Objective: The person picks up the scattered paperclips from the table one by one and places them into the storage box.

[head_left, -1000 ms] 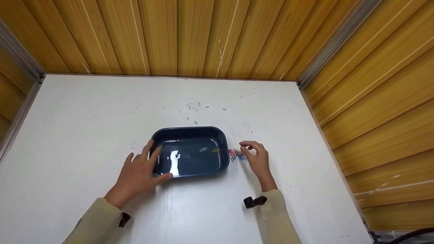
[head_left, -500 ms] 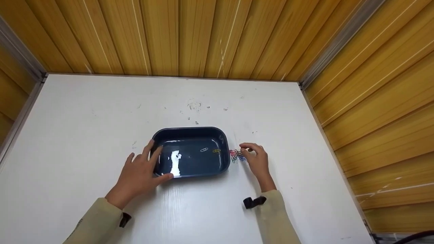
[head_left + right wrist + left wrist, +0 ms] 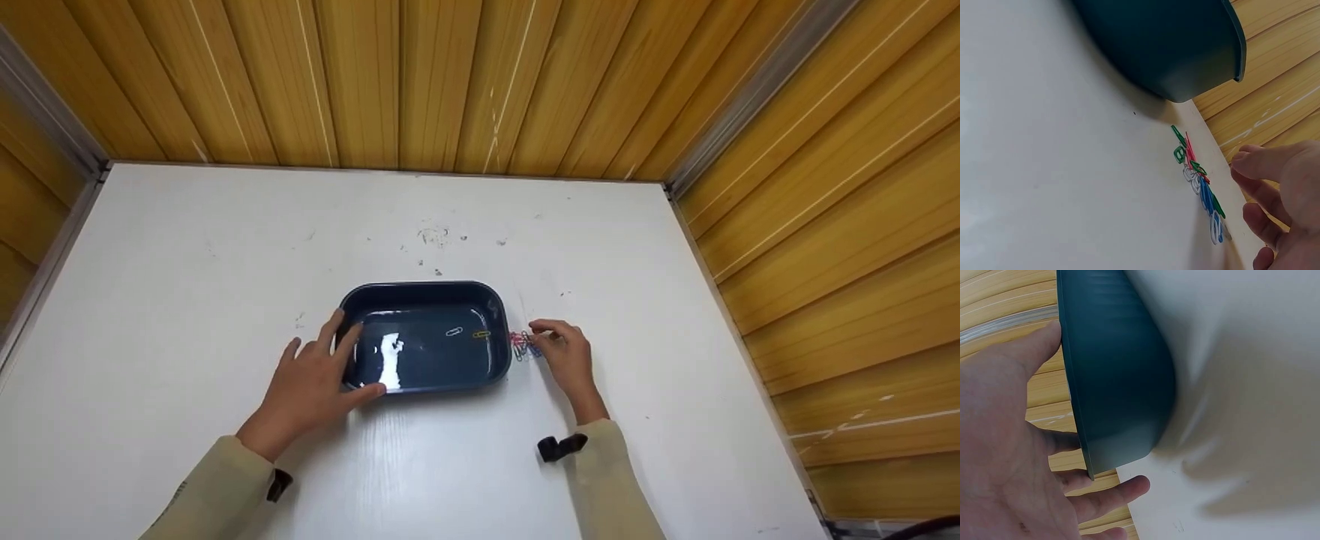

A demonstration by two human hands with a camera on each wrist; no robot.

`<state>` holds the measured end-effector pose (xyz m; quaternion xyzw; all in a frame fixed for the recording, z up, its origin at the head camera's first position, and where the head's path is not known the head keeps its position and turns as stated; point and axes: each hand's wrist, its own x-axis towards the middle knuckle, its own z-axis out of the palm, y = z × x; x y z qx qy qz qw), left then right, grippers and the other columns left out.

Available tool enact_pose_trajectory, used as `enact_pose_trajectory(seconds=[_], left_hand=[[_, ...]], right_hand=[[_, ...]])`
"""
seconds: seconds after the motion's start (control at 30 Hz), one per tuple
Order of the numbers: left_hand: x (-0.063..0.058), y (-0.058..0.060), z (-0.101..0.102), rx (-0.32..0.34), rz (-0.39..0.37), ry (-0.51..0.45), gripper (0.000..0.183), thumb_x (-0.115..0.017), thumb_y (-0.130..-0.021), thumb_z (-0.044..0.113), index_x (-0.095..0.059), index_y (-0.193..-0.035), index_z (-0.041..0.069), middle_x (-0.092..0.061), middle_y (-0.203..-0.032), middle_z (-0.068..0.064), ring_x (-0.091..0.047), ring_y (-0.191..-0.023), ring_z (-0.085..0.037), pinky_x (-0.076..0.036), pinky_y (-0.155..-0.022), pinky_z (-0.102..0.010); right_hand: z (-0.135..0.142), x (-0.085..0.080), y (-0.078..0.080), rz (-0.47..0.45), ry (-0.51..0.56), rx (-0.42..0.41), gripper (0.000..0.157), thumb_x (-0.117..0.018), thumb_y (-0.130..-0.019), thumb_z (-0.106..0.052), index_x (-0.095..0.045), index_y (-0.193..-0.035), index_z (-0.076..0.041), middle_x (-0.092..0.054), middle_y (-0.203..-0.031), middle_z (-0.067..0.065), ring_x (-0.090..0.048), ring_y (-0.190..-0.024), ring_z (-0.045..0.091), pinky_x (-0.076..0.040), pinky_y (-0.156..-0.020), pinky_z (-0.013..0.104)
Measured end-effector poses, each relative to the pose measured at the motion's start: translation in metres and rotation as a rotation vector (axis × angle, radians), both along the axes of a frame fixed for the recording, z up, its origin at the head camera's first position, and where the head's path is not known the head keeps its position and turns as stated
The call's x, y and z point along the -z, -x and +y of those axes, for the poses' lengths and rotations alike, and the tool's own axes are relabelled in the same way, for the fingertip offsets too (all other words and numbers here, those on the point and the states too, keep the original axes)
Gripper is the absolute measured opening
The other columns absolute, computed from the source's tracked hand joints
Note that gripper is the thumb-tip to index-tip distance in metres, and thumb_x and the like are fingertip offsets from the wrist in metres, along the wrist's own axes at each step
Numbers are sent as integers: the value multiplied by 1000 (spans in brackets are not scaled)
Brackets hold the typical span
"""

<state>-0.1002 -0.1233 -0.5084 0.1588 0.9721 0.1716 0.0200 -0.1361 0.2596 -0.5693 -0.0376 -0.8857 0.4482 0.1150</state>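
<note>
Paper clips (image 3: 1203,190): green, red, blue and whitish ones were heaped on the white table (image 3: 187,300), just beside the dish's right end and apart from it; if any were hooked together, several could be lifted at once and one dropped.
Right hand (image 3: 573,364): held bent at the heap, thumb and forefinger close together; whether a clip was pinched could not be told. Thin wire could be lost from a loose pinch, or the heap scattered by a stray fingertip.
Blue dish (image 3: 420,284): a white clip (image 3: 454,331) and a yellow clip (image 3: 481,334) were contained, lying apart; the dish could be slid into the heap by a push from the left.
Left hand (image 3: 304,386): spread at the dish's left end, thumb and fingers touching the rim; by too hard a press there, the dish could be tipped.
Covered clips: part of the heap was masked by the right hand in the head view, and no count could be made.
Dish edges: cut off in both wrist views; some left fingertips were hidden behind the wall.
</note>
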Motion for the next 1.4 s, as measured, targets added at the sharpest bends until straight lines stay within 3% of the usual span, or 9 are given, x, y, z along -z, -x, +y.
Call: enact_pose_trajectory(seconds=[0.47,0.97,1.4], left_hand=[[1,1,0,-6,-19,10,94,-63,-79,69,-36,-150,14,-24,-159,-16,-58,-118,-40,-27,-110,-64],[2,2,1,-9,-23,6,95,-63,-77,69,-36,-150,14,-23,-159,-16,-58,-118,-39,-28,-110,-64],[1,1,1,-5,-16,5,95,-63,-78,68,-36,-150,13,-24,-159,-17,-59,-117,-39,-29,-109,-64]], right_hand=[[-2,8,4,-65,-69,10,25,-75,-82,-7,-75,-106,-17,-71,-105,0,-58,-97,18,-46,-87,34],[-4,9,5,-76,-142,5,25,-74,-83,-7,-75,-107,-14,-63,-108,7,-56,-101,24,-45,-89,39],[-3,10,6,-27,-81,0,19,-74,-83,-8,-74,-101,-15,-72,-95,1,-56,-86,17,-41,-78,27]])
